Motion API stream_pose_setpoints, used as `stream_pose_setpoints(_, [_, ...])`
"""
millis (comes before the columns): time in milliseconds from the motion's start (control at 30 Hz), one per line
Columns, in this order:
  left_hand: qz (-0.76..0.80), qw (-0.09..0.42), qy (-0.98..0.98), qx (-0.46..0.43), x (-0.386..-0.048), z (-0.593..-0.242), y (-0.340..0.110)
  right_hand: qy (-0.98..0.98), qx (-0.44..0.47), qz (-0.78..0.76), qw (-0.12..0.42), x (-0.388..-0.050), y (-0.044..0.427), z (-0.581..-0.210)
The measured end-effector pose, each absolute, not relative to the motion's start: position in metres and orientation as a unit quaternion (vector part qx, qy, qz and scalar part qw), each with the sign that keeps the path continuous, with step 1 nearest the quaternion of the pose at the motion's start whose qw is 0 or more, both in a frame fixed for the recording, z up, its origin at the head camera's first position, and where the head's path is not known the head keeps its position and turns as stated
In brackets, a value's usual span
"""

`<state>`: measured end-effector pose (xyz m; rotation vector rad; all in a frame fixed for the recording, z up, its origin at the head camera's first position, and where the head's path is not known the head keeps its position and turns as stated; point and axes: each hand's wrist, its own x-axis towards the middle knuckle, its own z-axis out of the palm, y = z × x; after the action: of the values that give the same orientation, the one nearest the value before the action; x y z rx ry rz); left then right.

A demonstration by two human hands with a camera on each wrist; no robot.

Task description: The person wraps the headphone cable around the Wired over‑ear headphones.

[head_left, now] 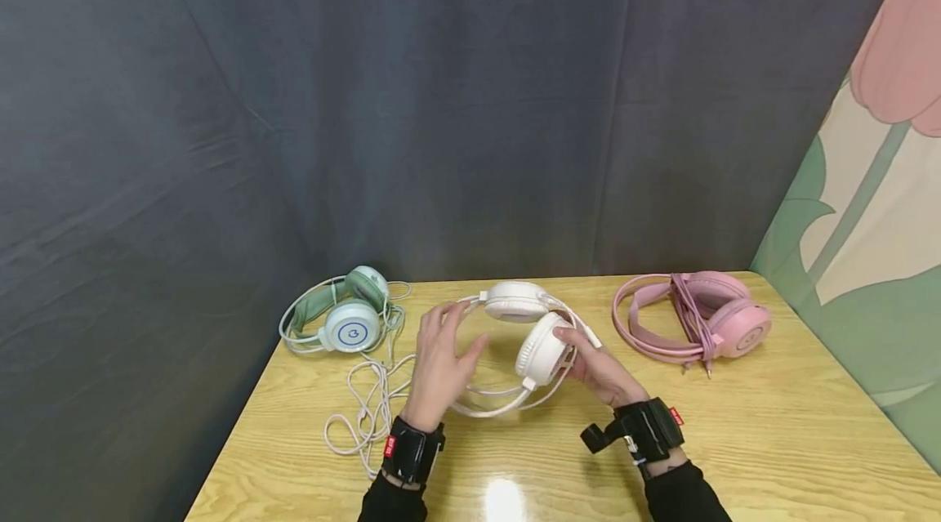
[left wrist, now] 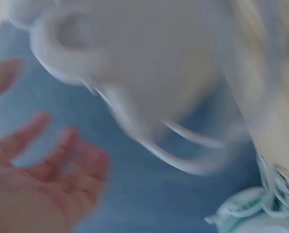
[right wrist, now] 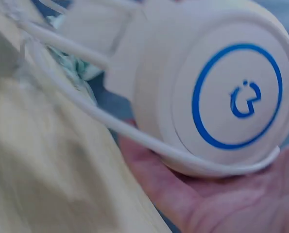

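Right hand (head_left: 604, 371) grips one ear cup (right wrist: 236, 99) of the white headphones (head_left: 540, 352), held above mid-table between mint-green headphones (head_left: 353, 327) and pink headphones (head_left: 738, 332). Left hand (head_left: 441, 363): fingers spread, near the white pair. Gripped cup round, smooth, hard-looking, marked by a blue ring (right wrist: 196, 103); slim cable (right wrist: 134, 138) crosses it. Table (head_left: 559, 461) pale, wood-grained, glossy; dark blue-grey curtain (head_left: 456, 97) behind.

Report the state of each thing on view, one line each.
White headphones: held by one earcup
Green headphones: lying on the table
Pink headphones: lying on the table
Pink cable: bundled
Pale cable: loose, looped
Left hand: fingers spread, gripping nothing
Right hand: gripping the white earcup
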<state>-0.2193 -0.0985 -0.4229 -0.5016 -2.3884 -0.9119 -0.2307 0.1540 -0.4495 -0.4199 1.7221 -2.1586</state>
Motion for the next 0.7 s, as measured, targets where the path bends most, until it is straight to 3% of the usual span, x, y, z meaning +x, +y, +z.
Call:
stream_pose_setpoints(100, [-0.347,0.214,-0.903,-0.137,-0.227,-0.428,-0.112,0.581,-0.199,-0.763,0.203,-0.235,0.172,-0.451])
stream_pose_setpoints(233, [-0.416,0.089,-0.893,-0.15,-0.234,-0.435,-0.123,0.542,-0.244,-0.77,0.234,-0.24,0.184,-0.454])
stream_pose_setpoints(400, [-0.523,-0.018,-0.843,-0.126,-0.238,-0.441,-0.121,0.577,-0.161,-0.772,0.213,-0.241,0.177,-0.452])
stream_pose_setpoints(533, [-0.597,-0.033,-0.798,-0.075,-0.238,-0.446,-0.114,0.599,-0.075,-0.781,0.163,-0.241,0.164,-0.449])
stream_pose_setpoints(700, [-0.643,0.03,-0.765,-0.036,-0.237,-0.448,-0.103,0.637,-0.052,-0.761,0.114,-0.239,0.151,-0.447])
